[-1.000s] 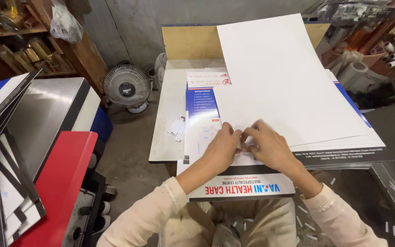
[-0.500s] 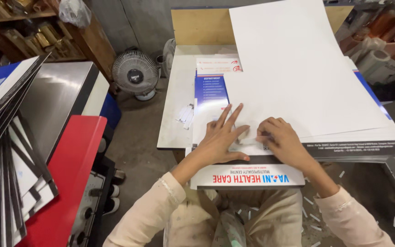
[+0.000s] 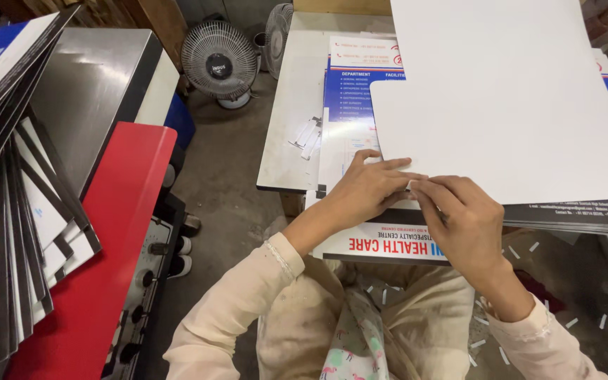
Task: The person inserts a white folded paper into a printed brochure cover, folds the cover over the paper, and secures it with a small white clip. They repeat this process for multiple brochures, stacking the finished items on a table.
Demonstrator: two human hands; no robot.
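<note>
Left hand [image 3: 364, 188] flat, fingers spread, pinning white sheet [image 3: 508, 105] corner onto printed stack [image 3: 360, 105]; right hand [image 3: 459, 218] grip pinched on sheet edge, apparently squaring it.

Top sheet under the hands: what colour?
Plain white, unprinted side up. The top sheet shows in the head view; the left hand and right hand touch its near corner.

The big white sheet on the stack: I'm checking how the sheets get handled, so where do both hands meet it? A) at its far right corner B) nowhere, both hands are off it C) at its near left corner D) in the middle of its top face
C: the left hand and right hand come together at the near left corner of the white sheet, fingertips on its edge.
</note>
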